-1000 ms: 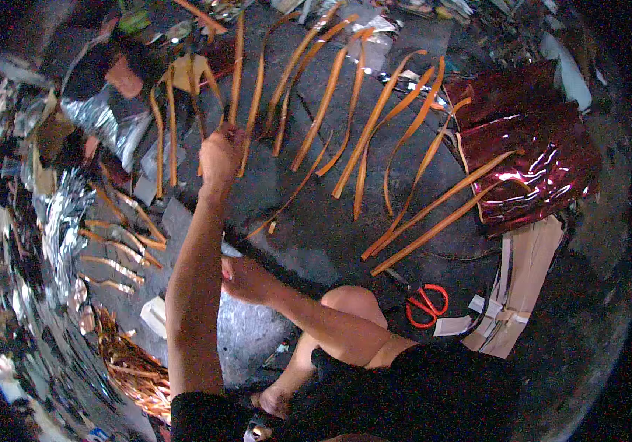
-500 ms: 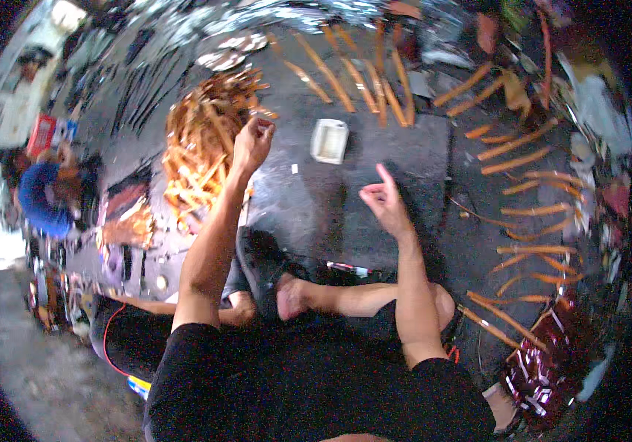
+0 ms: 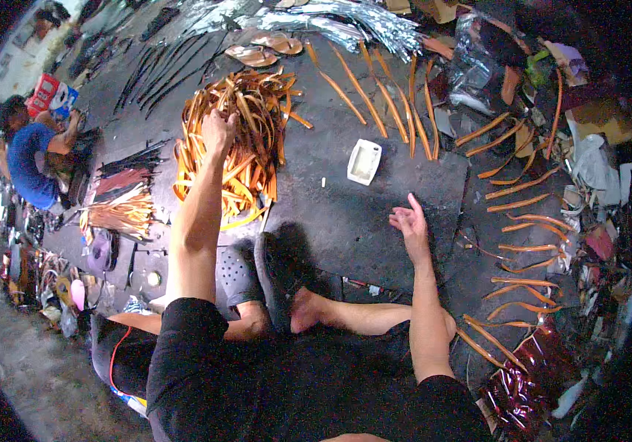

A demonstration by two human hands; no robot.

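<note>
A heap of glossy orange-brown strips lies on the dark mat at my front left. My left hand reaches onto its upper part, fingers bent in among the strips; whatever they pinch is hidden. Over the mat to the right is my right hand, holding nothing, with its index finger stretched and the others loosely curled. A small white rectangular dish sits between the heap and that hand, nearer the right hand and touched by neither.
Separate orange strips are laid out in an arc along the far and right sides. Sandals lie beyond the heap. Bundled strips and a seated person in blue are at left. Dark red shiny sheeting lies at lower right.
My left hand has gone from the heap's right edge to its upper middle. My right hand stays apart from things, its index finger still stretched. The whole view has shifted and sharpened.
</note>
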